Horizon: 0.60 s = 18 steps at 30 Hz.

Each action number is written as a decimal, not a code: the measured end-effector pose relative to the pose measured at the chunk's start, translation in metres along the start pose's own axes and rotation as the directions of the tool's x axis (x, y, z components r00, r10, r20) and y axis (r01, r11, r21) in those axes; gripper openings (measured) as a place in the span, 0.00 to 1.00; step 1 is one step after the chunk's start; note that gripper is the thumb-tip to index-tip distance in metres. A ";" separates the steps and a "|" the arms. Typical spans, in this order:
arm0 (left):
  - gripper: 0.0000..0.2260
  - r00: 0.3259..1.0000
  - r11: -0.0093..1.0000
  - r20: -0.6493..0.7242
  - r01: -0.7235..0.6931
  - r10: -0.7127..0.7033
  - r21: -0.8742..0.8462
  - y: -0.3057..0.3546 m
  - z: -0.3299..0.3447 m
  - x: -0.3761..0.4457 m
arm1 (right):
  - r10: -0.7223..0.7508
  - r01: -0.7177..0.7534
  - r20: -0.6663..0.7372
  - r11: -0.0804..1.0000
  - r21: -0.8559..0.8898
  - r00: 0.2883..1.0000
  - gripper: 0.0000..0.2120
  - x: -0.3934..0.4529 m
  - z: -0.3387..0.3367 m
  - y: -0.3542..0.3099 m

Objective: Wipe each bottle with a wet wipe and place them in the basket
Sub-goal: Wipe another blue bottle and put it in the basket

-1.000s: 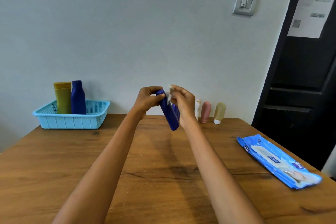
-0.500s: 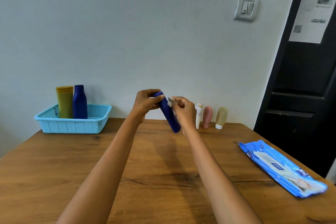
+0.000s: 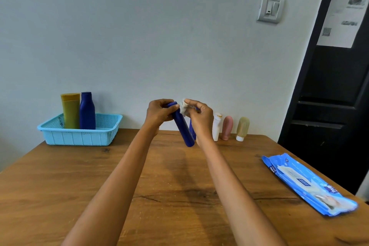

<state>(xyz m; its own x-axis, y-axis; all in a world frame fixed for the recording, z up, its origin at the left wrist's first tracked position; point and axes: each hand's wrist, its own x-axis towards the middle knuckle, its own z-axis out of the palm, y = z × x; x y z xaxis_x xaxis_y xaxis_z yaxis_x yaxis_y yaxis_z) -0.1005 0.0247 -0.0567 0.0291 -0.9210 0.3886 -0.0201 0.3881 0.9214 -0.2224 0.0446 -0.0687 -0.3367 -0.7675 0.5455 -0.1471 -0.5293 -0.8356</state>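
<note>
near the middle of the frame the left hand [image 3: 159, 113] is curled round the upper end of a dark blue bottle [image 3: 182, 126], holding it above the table [image 3: 60, 181] with its lower end tilted down and toward the right. the right hand [image 3: 199, 117] sits just beside it, thumb and fingers pinching a small crumpled white wet wipe [image 3: 184, 108] that touches the bottle close to its top. behind the right hand a sliver of something else blue [image 3: 192, 129] shows, too hidden to tell what it is. at centre left, near the table's far edge, a light blue basket [image 3: 79, 136] holds two upright bottles side by side: an olive yellow tube [image 3: 70, 110] and, to its right, a dark blue bottle with a narrow neck [image 3: 87, 111]. right of the hands, along the wall at the back of the table, three more stand in a row: a white bottle [image 3: 216, 127], then a pink tube [image 3: 227, 127], then a beige tube with a white cap [image 3: 242, 128] at its base. at lower right of the frame a blue pack of wet wipes [image 3: 307, 183] lies flat on the wood, well apart from everything else. on the wall at upper right is a grey switch [image 3: 270, 8], and at the right edge a sheet of paper [image 3: 343, 16] is stuck on a black door [image 3: 329, 106].
</note>
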 end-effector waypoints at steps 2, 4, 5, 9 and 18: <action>0.14 1.000 1.000 -0.006 0.002 -0.002 -0.007 0.001 0.001 0.001 | 0.006 -0.006 0.022 1.000 -0.023 1.000 0.15 0.000 0.001 -0.002; 0.13 1.000 1.000 -0.027 0.010 -0.011 -0.025 0.001 0.001 0.002 | 0.008 0.000 0.084 0.996 -0.090 0.996 0.13 -0.002 0.000 -0.003; 0.13 0.999 0.999 -0.051 0.017 -0.019 -0.037 0.001 0.001 0.004 | -0.011 0.028 0.122 0.989 -0.142 0.992 0.12 -0.004 -0.001 -0.004; 0.15 0.986 0.986 -0.146 0.061 -0.083 -0.152 -0.002 -0.008 0.008 | -0.047 0.108 0.180 0.933 -0.342 0.982 0.09 -0.011 -0.004 0.003; 0.13 0.996 0.993 0.060 0.069 -0.064 -0.097 0.002 -0.008 -0.001 | 0.190 -0.155 0.053 0.908 -0.390 0.980 0.11 -0.003 -0.014 0.025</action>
<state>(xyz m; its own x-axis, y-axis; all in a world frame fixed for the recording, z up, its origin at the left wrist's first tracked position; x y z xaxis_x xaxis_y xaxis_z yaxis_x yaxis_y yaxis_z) -0.0924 0.0264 -0.0548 -0.0301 -0.9442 0.3279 0.0790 0.3247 0.9425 -0.2384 0.0389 -0.0921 -0.3085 -0.8723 0.3794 -0.4445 -0.2204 -0.8682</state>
